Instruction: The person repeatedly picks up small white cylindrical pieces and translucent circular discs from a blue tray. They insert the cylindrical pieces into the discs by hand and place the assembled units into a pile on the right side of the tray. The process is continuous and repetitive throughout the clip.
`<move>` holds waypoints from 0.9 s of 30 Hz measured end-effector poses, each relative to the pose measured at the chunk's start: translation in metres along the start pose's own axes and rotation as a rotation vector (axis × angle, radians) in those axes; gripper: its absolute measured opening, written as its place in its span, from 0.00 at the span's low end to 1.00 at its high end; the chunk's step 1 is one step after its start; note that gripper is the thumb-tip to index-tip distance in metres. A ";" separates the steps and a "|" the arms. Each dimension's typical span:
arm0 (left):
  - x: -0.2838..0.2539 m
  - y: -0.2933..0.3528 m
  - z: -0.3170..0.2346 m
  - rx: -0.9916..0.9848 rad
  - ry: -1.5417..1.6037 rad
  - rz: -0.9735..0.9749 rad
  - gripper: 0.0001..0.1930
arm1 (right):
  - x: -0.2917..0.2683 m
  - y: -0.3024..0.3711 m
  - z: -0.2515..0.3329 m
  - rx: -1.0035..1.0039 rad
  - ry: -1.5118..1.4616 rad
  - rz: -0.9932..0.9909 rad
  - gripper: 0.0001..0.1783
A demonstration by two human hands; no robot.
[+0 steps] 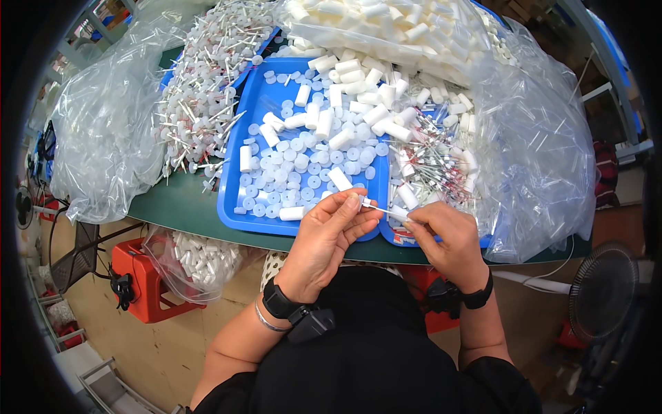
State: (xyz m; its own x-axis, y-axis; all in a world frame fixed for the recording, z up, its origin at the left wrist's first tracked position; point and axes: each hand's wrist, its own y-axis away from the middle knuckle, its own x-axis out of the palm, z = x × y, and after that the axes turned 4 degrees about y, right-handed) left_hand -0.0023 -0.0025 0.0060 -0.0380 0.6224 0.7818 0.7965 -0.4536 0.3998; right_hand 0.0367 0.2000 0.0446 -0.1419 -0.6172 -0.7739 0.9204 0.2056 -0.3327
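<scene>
Over the front edge of the blue tray [231, 214], my two hands meet with a thin white stick [378, 208] between them. Thumb and fingers of my left hand [327, 231] are pinched on the stick's left end, where a small translucent disc partly shows. My right hand [449, 238] pinches a small white cylinder [399, 214] at the stick's right end; whether the stick goes inside it cannot be made out. A white foam-like cylinder [339, 179] lies just beyond my left fingertips. Many translucent discs [276, 181] and white cylinders are spread in the tray.
Left of the tray rise heaped sticks with discs [200, 83]. Thin pins with red bits [434, 162] fill a second tray at right. A bag of white cylinders [386, 27] lies behind. Clear plastic bags [531, 138] flank the green table [172, 200]. A red stool [141, 276] stands below.
</scene>
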 end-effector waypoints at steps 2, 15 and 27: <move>0.000 0.000 0.000 0.006 0.004 -0.002 0.14 | 0.001 -0.001 0.001 -0.006 0.004 -0.017 0.07; 0.004 0.007 0.007 -0.025 -0.208 0.116 0.17 | 0.009 -0.003 0.007 0.529 -0.741 0.305 0.09; -0.046 -0.028 -0.118 0.495 0.069 -0.051 0.17 | -0.008 -0.019 -0.035 0.121 0.347 -0.121 0.08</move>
State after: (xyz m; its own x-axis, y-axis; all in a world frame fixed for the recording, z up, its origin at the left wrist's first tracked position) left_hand -0.0947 -0.0935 0.0157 -0.1110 0.5845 0.8038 0.9826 -0.0564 0.1768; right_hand 0.0081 0.2275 0.0381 -0.3480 -0.3331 -0.8764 0.9228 0.0431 -0.3828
